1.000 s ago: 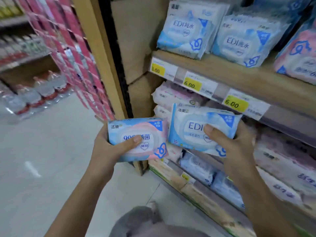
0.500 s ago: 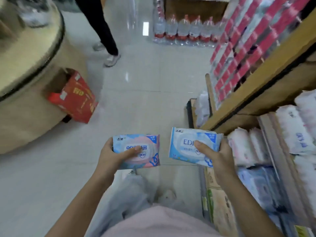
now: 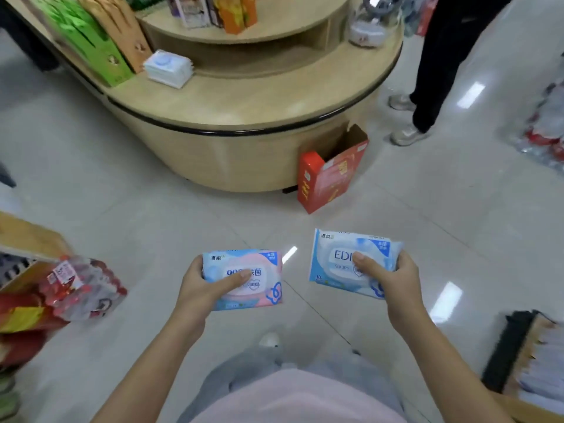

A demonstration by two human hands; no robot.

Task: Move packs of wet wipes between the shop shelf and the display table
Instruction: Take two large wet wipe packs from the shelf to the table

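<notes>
Goods crowd the round wooden display table (image 3: 244, 99) in the upper middle of the frame: green boxes (image 3: 88, 41) at upper left, a stack of white packs (image 3: 168, 67) just beside them, and a clear jar (image 3: 372, 19) toward the upper right. A red carton (image 3: 329, 175) stands open on the floor, touching the table's base at its right. Just right of the table we see another person's dark trousers (image 3: 439, 56) and pale shoes. In the lower middle our left hand (image 3: 198, 288) grips a pink-and-blue pack of wipes (image 3: 262, 264), and our right hand (image 3: 393, 279) grips a blue pack marked EDI (image 3: 332, 254). Each thumb lies across the pack's face, while the other fingers wrap its edge, mostly hidden behind it. The two packs are held apart, above the floor and well short of the table. Shrink-wrapped bottles (image 3: 82, 288) at the left edge are blurred, and the shelf (image 3: 531, 361) at lower right is cut off, its goods unreadable. Pale glossy floor tiles (image 3: 128, 203), streaked with reflected light, stretch between us and the table.
</notes>
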